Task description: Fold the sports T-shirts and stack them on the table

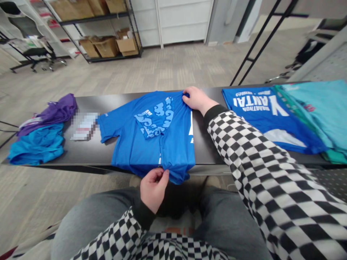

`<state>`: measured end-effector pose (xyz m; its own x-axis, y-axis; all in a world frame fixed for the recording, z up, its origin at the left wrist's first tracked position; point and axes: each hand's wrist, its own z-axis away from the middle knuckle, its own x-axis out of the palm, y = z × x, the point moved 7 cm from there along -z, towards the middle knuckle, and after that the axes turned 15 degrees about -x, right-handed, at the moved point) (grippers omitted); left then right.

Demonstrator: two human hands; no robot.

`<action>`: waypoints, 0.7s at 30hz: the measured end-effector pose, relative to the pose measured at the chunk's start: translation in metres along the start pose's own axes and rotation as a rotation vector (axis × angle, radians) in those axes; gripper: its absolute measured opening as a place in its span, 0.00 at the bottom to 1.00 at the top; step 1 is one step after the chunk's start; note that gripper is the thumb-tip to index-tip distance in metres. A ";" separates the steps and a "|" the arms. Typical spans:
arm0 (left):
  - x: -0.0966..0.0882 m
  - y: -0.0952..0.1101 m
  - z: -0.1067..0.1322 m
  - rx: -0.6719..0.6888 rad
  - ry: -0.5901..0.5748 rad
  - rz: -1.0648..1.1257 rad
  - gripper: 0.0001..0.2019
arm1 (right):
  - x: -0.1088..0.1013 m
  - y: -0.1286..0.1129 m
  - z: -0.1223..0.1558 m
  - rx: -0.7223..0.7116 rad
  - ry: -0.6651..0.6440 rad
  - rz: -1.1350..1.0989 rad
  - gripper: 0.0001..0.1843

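Observation:
A blue T-shirt [135,144] lies across the dark table, one side folded over so that a sleeve with a pale cloud pattern rests on its body. The other sleeve sticks out to the left. My left hand [154,186] pinches the shirt's lower hem, which hangs over the near table edge. At the far right corner of the shirt, my right hand [196,99] grips the cloth between thumb and fingers. White print shows along the right folded edge.
Crumpled purple [59,110] and bright blue garments [38,144] lie at the left, beside a blurred white packet [86,126]. To the right are a printed blue shirt [260,108] and a turquoise garment [320,108]. Beyond the table [86,155] stands a shelf with cardboard boxes [107,47].

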<state>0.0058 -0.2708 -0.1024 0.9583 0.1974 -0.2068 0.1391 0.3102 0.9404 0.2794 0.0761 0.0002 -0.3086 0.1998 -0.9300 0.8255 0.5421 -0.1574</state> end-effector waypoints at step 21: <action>0.009 -0.009 0.016 -0.501 -0.429 0.383 0.37 | 0.003 0.006 -0.001 0.042 0.036 -0.101 0.33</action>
<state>0.0170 -0.2870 -0.1078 0.9439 0.0294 0.3290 -0.2549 0.6981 0.6691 0.2834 0.0806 -0.0037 -0.4077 0.1757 -0.8961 0.8081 0.5263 -0.2644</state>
